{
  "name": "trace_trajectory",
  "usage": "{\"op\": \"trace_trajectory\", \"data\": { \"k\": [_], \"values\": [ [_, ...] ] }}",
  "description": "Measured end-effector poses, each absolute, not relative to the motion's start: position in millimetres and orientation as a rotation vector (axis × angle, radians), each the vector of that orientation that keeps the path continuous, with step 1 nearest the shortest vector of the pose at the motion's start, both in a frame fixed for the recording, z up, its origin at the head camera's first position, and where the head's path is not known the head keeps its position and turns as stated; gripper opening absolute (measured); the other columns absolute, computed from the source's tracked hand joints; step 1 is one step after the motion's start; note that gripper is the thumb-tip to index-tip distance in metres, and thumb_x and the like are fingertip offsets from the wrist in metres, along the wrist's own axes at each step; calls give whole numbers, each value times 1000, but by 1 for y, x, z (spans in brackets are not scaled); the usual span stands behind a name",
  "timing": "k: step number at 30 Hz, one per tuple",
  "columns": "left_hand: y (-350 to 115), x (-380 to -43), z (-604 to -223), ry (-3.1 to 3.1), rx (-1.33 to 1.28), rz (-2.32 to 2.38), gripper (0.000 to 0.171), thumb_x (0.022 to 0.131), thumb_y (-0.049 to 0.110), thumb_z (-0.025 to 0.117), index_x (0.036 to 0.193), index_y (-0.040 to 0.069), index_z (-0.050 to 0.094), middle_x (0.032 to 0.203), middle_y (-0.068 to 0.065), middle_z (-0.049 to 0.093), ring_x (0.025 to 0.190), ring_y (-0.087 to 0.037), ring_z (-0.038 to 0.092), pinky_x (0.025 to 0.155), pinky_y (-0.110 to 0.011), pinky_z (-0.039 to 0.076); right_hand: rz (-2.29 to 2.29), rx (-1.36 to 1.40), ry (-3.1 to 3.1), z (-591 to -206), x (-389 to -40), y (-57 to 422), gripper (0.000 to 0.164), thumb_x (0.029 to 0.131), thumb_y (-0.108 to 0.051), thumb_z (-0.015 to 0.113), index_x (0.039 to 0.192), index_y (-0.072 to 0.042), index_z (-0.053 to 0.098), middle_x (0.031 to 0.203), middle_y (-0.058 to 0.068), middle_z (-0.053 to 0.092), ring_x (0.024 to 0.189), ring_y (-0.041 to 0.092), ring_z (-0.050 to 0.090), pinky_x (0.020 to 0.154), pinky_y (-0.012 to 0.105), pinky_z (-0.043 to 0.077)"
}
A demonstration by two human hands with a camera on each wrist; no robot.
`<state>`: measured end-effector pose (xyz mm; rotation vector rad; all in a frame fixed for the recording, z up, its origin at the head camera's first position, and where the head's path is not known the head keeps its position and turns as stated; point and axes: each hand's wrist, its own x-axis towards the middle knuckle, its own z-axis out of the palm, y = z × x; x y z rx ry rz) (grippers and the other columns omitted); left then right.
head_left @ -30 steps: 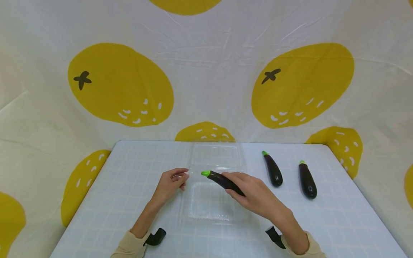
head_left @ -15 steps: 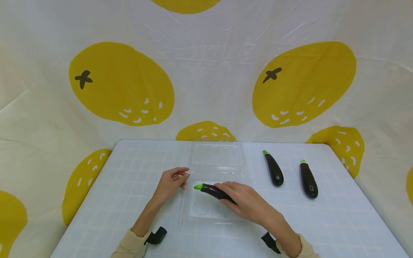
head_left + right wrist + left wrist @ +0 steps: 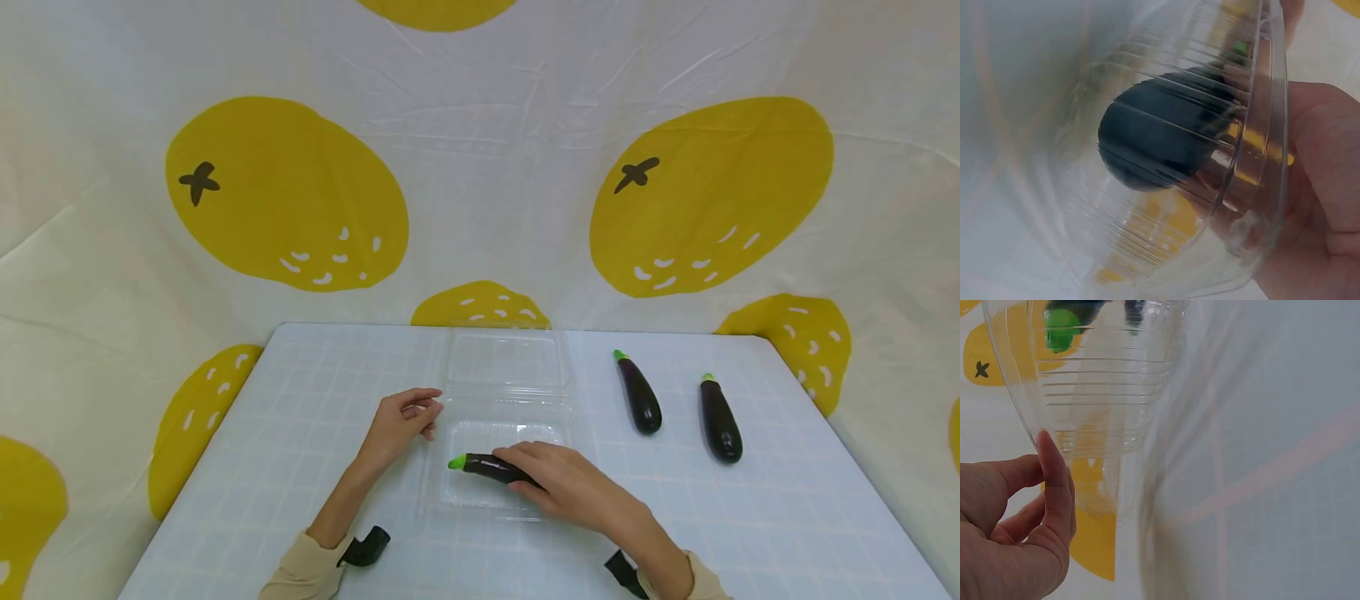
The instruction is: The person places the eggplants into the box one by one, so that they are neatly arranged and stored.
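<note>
The right hand (image 3: 564, 482) grips an eggplant (image 3: 489, 467), now lower, inside the clear plastic box (image 3: 487, 435) beside the loose-fingered left hand (image 3: 402, 423).

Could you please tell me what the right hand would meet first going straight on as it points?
The right hand, holding the eggplant with its green tip leading, would probably meet the clear container's left wall first, though its height is hard to judge.
</note>
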<state>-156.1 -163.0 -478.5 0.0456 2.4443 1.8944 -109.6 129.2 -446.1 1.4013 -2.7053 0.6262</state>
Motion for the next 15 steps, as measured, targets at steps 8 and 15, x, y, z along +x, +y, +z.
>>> {"op": "trace_trajectory", "data": {
  "k": [8, 15],
  "values": [
    [-161, -159, -481, 2427, 19, 1914, 36, 97, 8, 72, 128, -9, 65, 101, -26, 68, 63, -22, 64, 67, -19, 56, 656, 1464, -2733, -452, -109, 128, 41, 101, -17, 68, 141, -11, 59, 125, -1, 68, 110, 14, 66, 94, 32, 56],
    [-157, -156, -476, 2425, -41, 1951, 31, 95, 6, 73, 123, -8, 68, 95, -18, 68, 59, -20, 62, 62, -21, 56, 724, 1457, -2852, -451, -109, 127, 40, 103, -19, 65, 142, -12, 60, 130, -1, 67, 117, 14, 64, 98, 33, 54]
  ]
}}
